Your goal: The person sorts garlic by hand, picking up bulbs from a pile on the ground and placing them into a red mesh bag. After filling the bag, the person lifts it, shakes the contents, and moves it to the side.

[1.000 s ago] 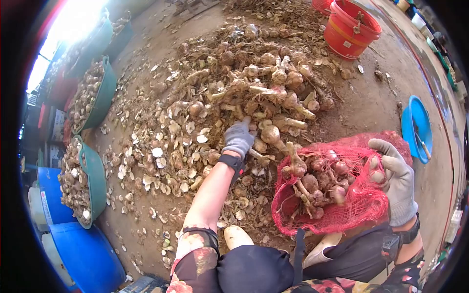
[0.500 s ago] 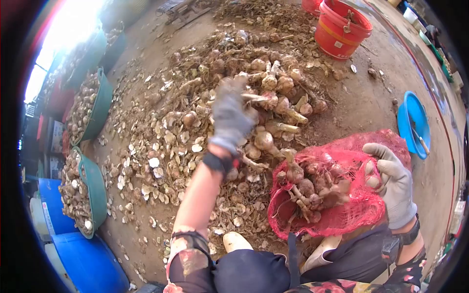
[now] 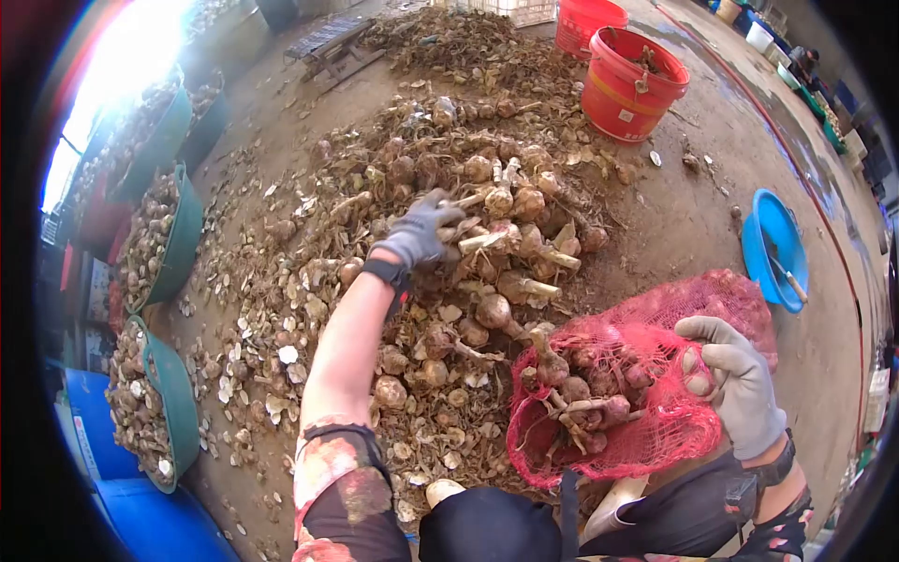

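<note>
A big heap of garlic bulbs (image 3: 506, 201) with stalks lies on the dirt floor in front of me. My left hand (image 3: 420, 230), in a grey glove, reaches into the heap and its fingers close around a garlic stalk (image 3: 476, 243). My right hand (image 3: 735, 379), also gloved, grips the rim of a red mesh sack (image 3: 646, 393) and holds its mouth open. Several garlic bulbs lie inside the sack. My knees and white boots (image 3: 442, 491) show at the bottom.
Peeled skins (image 3: 281, 309) litter the floor left of the heap. Green tubs of garlic (image 3: 178, 239) line the left side, with blue barrels (image 3: 140, 510) below them. Red buckets (image 3: 632, 80) stand at the back, and a blue basin (image 3: 773, 248) lies at the right.
My left hand has moved from the near edge of the heap up and further into it, onto a stalk. The view has shifted a little; the sack stays held open.
</note>
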A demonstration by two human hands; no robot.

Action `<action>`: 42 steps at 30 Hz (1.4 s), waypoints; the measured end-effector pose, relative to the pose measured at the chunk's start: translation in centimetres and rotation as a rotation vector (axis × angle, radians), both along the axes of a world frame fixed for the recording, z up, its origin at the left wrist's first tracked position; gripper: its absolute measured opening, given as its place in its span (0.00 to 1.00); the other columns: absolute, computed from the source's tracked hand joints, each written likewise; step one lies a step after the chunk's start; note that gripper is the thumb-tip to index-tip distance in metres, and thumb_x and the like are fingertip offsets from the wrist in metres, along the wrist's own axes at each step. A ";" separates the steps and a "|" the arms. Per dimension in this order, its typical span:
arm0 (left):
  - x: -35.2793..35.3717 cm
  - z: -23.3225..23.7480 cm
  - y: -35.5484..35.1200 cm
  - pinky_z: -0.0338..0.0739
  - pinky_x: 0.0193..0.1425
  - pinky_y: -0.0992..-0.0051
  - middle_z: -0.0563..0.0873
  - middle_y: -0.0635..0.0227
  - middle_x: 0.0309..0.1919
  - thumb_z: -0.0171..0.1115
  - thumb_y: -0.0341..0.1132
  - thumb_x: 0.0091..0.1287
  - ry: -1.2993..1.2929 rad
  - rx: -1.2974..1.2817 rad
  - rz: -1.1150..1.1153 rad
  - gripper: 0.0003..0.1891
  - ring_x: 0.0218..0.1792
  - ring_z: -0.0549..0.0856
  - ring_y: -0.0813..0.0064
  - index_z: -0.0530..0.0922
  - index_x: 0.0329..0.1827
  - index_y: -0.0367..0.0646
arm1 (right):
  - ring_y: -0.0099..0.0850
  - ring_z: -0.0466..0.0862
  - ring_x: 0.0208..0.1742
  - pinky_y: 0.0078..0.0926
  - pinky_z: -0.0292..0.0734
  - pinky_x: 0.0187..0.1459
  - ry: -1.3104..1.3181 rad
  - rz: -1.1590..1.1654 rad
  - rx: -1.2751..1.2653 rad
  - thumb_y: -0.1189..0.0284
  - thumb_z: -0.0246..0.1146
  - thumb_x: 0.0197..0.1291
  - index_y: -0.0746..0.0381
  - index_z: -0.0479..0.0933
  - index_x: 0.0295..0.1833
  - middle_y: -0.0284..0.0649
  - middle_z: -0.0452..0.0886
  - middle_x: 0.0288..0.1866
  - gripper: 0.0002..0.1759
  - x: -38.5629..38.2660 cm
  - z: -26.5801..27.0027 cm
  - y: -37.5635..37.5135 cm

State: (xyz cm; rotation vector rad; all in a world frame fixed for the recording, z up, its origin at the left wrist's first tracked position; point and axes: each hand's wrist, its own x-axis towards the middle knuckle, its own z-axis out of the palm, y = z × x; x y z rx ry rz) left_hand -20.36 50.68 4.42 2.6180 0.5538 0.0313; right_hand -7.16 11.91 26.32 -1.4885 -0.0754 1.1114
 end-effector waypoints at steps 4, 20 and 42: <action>-3.1 -1.5 -2.0 0.67 0.63 0.67 0.69 0.56 0.54 0.76 0.48 0.39 -0.250 0.152 0.116 0.34 0.58 0.70 0.55 0.76 0.53 0.53 | 0.18 0.72 0.23 0.08 0.67 0.24 -0.012 0.010 -0.003 0.74 0.53 0.57 0.64 0.71 0.51 0.35 0.75 0.31 0.16 -0.2 0.0 -0.1; -13.9 -4.5 -4.1 0.80 0.45 0.67 0.84 0.66 0.42 0.56 0.41 0.65 -1.233 -1.602 0.714 0.13 0.42 0.83 0.71 0.79 0.48 0.47 | 0.16 0.73 0.24 0.07 0.68 0.25 -0.043 0.046 0.052 0.73 0.52 0.58 0.64 0.71 0.52 0.33 0.76 0.32 0.16 -0.8 -0.7 0.1; -7.4 4.4 -25.0 0.73 0.57 0.74 0.73 0.65 0.60 0.65 0.33 0.55 -0.470 -1.130 -0.100 0.33 0.50 0.79 0.70 0.65 0.65 0.48 | 0.15 0.75 0.25 0.06 0.70 0.25 -0.025 -0.066 0.125 0.76 0.52 0.57 0.65 0.70 0.53 0.33 0.77 0.32 0.17 -0.3 -1.4 0.7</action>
